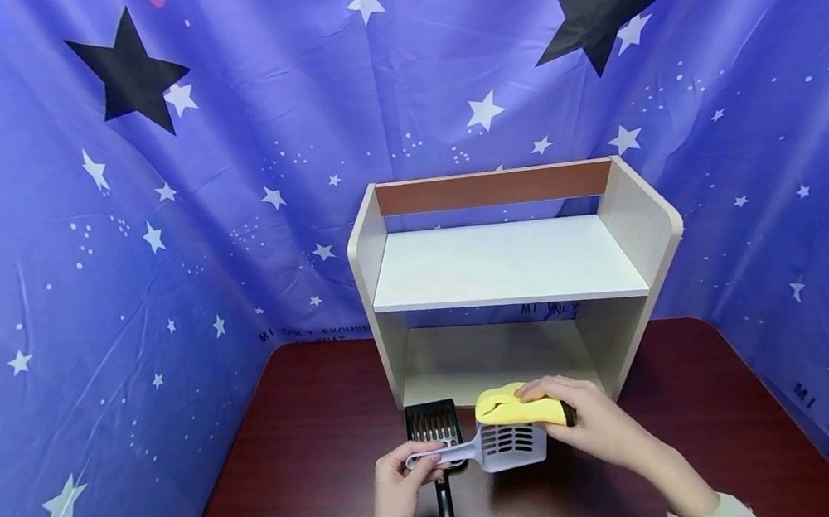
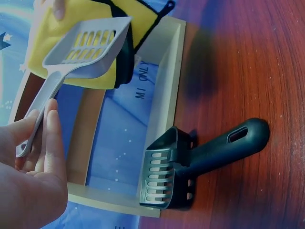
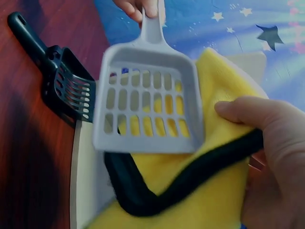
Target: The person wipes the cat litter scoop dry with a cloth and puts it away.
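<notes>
A light grey slotted litter scoop [image 1: 513, 447] is held up by its handle between the thumb and fingers of my left hand [image 1: 399, 489]. My right hand [image 1: 587, 417] grips a folded yellow cloth [image 1: 499, 404] with black edging. In the right wrist view the cloth [image 3: 217, 95] lies behind the scoop's slotted pan [image 3: 147, 102], and yellow shows through some slots. On the table below lies a black slotted litter scoop [image 2: 176, 164], its handle pointing toward me. Neither hand touches the black one.
A pale wooden two-tier shelf unit [image 1: 508, 262] stands at the back of the dark red table [image 1: 315, 468], just beyond the hands. Blue star-patterned curtains [image 1: 261, 140] enclose the table at the back and sides.
</notes>
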A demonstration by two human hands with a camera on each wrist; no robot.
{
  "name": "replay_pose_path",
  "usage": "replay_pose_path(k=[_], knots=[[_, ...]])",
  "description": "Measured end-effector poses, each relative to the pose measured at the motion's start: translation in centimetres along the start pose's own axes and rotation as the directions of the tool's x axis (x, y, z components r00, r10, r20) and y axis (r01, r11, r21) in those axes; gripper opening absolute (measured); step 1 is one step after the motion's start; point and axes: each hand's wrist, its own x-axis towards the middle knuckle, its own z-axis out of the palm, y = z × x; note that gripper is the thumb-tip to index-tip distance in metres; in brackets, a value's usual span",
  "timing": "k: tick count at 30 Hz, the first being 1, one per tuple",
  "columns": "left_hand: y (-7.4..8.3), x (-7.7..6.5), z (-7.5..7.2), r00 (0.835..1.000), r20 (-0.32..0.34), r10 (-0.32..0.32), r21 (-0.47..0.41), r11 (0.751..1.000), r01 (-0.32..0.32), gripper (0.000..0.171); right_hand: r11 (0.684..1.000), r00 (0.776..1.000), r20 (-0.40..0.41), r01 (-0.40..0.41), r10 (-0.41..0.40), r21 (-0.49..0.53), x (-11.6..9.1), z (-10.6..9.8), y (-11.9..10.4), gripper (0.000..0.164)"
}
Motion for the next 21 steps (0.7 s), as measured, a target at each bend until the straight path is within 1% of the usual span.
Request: replay_pose_path(k=[3, 6, 12, 14, 16, 18, 21], knots=[[0.0, 0.0, -0.2, 1.0, -0.003, 0.011, -0.004, 1.0, -0.011, 0.023, 0.996, 0.999, 0.053, -0.014, 0.01, 0.085, -0.3, -0.5, 0.2, 0.055], [0.0, 0.0, -0.3, 1.0, -0.003, 0.015, -0.003, 1.0, -0.015, 0.023, 0.988, 0.996, 0.088, -0.044, 0.031, 0.148, -0.6, -0.9, 0.5, 0.056], [-0.2, 0.0, -0.7, 1.0, 0.003, 0.013, -0.005, 1.0, -0.013, 0.025, 0.969, 0.989, 0.131, -0.1, 0.071, 0.225, -1.4, -1.4, 1.0, 0.056], [-0.2, 0.1, -0.9, 1.0, 0.008, 0.012, -0.004, 1.0, -0.012, 0.026, 0.952, 0.984, 0.153, -0.129, 0.089, 0.277, -1.7, -1.5, 1.4, 0.053], [-0.2, 0.2, -1.0, 1.0, 0.014, -0.005, -0.003, 1.0, 0.005, 0.025, 0.924, 0.978, 0.182, -0.161, 0.102, 0.347, -2.1, -1.8, 1.8, 0.048], [-0.1, 0.2, -1.1, 0.999, 0.035, -0.017, 0.005, 1.0, 0.016, 0.025, 0.894, 0.97, 0.219, -0.193, 0.11, 0.405, -2.5, -2.1, 2.3, 0.045], [-0.1, 0.2, -1.3, 0.995, 0.095, -0.024, 0.013, 1.0, 0.023, 0.025, 0.844, 0.953, 0.279, -0.246, 0.12, 0.476, -3.0, -2.7, 3.0, 0.039]])
